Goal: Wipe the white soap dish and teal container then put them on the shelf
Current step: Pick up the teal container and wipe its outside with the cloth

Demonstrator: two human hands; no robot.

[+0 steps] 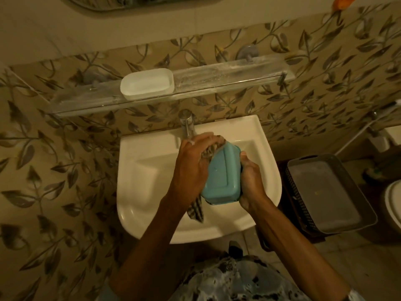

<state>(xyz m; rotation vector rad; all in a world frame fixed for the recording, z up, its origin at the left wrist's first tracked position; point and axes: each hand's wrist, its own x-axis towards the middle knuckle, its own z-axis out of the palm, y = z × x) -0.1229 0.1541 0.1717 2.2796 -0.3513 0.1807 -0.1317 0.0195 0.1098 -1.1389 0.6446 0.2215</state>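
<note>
The teal container (221, 174) is held tilted over the white sink (138, 170), its underside facing me. My right hand (250, 181) grips its right side and lower corner. My left hand (192, 166) presses a checked cloth (196, 210) against the container's left side; one end of the cloth hangs down below it. The white soap dish (147, 84) stands on the glass shelf (227, 78) above the sink, left of the middle.
A chrome tap (187, 122) rises at the back of the sink, just beyond my left hand. A grey tray on a dark perforated basket (325, 192) stands to the right of the sink. A toilet rim (393, 203) shows at the far right edge.
</note>
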